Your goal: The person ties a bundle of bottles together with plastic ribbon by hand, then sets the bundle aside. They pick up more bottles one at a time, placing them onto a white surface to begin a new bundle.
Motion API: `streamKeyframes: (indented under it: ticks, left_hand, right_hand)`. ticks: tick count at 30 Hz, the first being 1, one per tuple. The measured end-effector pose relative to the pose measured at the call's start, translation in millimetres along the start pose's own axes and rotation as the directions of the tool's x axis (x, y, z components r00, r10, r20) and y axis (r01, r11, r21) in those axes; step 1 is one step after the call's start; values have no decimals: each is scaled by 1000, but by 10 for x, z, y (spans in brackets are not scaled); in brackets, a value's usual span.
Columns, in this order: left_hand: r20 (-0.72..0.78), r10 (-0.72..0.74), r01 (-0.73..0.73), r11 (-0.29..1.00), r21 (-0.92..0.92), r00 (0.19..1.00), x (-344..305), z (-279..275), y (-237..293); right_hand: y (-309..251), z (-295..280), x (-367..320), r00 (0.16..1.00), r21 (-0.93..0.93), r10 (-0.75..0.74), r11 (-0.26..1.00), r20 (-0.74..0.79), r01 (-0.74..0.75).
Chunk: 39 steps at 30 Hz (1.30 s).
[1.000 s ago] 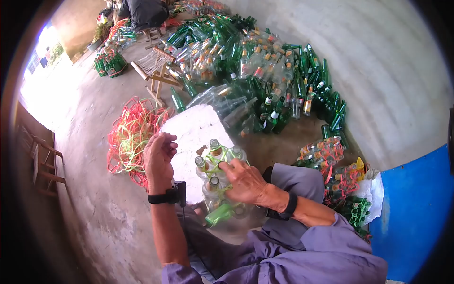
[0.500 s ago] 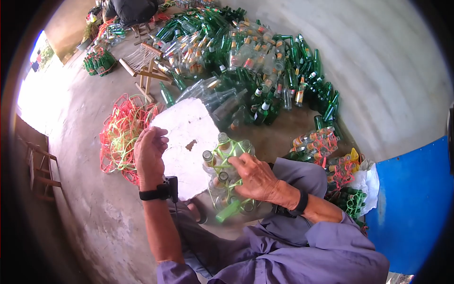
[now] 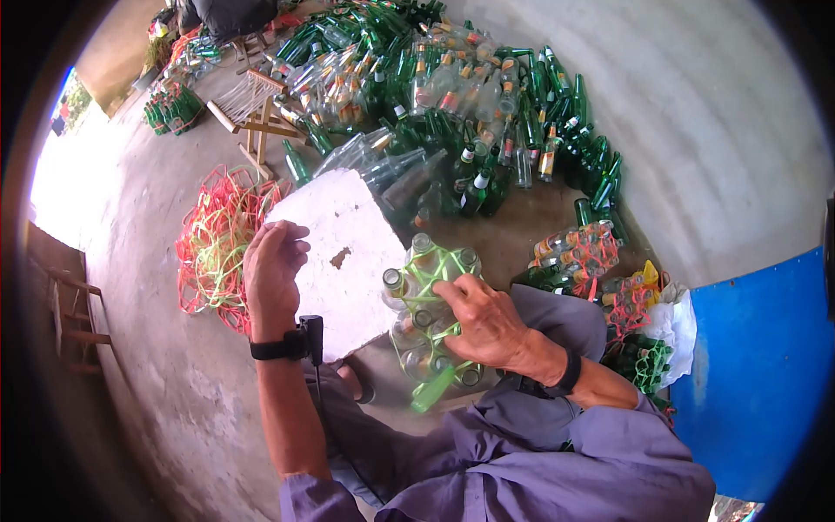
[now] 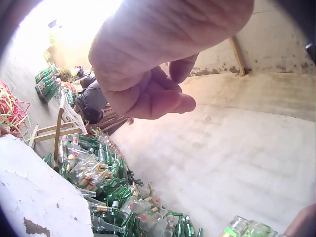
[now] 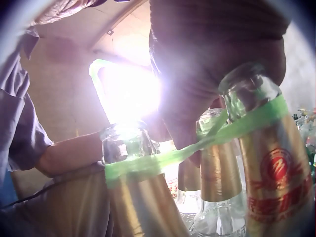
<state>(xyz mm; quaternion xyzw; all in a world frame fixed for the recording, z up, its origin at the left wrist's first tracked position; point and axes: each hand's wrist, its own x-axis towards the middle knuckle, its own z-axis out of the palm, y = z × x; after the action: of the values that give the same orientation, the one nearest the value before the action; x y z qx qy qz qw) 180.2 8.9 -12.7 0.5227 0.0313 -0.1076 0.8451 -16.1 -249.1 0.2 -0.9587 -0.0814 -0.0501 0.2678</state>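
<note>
My right hand [image 3: 491, 324] grips a bundle of clear glass bottles [image 3: 400, 289] at its top, fingers hooked in among the necks. Green plastic strap [image 3: 432, 388] criss-crosses between the necks, a loose tail sticking out on the near side. Gold neck labels [image 5: 276, 173] show in the right wrist view, with the strap [image 5: 148, 165] running neck to neck. Raised over the left edge of the white board [image 3: 339, 217], my left hand [image 3: 274, 265] has loosely curled fingers and holds nothing visible. In the left wrist view its fingers [image 4: 158, 101] hang apart from everything.
Red and green strapping [image 3: 222, 252] lies heaped left of the board. A large pile of green and clear bottles [image 3: 452, 96] spreads beyond it, beside a wooden folding stool [image 3: 257, 113]. Strapped bundles [image 3: 583, 252] sit at right near a blue panel [image 3: 757, 348]. Another person [image 3: 228, 16] is at the back.
The bundle has moved right with my right hand, away from the white board. My left hand stays raised with loosely curled fingers, while the head view has shifted slightly.
</note>
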Motion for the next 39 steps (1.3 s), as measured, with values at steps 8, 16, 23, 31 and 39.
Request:
streamKeyframes:
  ticks: [8,16,23,31,39]
  left_hand:
    - [-16,-11,11,1000,28,1000,-19,34,-42]
    - [10,-10,9,999,48,1000,23,128,-89]
    - [27,-26,24,997,78,999,53,188,-122]
    - [48,-45,38,991,125,998,25,248,-158]
    - [83,-59,48,989,138,995,-2,280,-148]
  right_hand:
    - [103,-85,-62,998,-21,57,998,-9,-57]
    - [245,-167,-74,993,8,109,994,-37,-109]
    - [389,-307,-79,984,41,171,985,-48,-169]
    - [755,-373,-15,956,-29,266,962,-120,-271]
    - [982,-463,46,928,0,344,938,-145,-348]
